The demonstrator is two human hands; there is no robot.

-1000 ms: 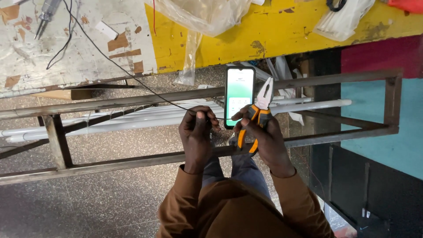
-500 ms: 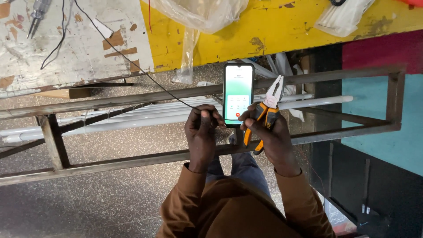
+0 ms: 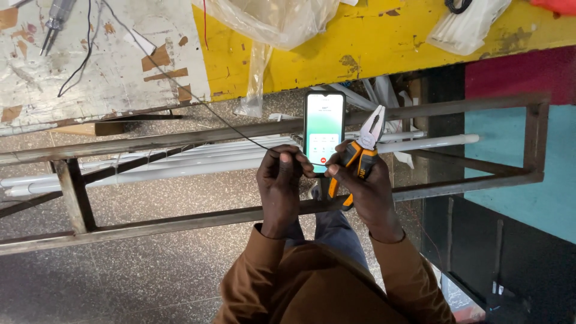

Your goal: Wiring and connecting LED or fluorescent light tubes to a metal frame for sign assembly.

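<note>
Where paint peels — yellow workbench [image 3: 384, 45], tiled floor [image 3: 120, 282]

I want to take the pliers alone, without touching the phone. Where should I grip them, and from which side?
Probably grip the orange-and-black handles of the pliers, coming from the right. The right hand holds them there together with the phone, which lies against their left side. The metal nose points up and right, bare but narrow, so it is a poorer hold.
</note>
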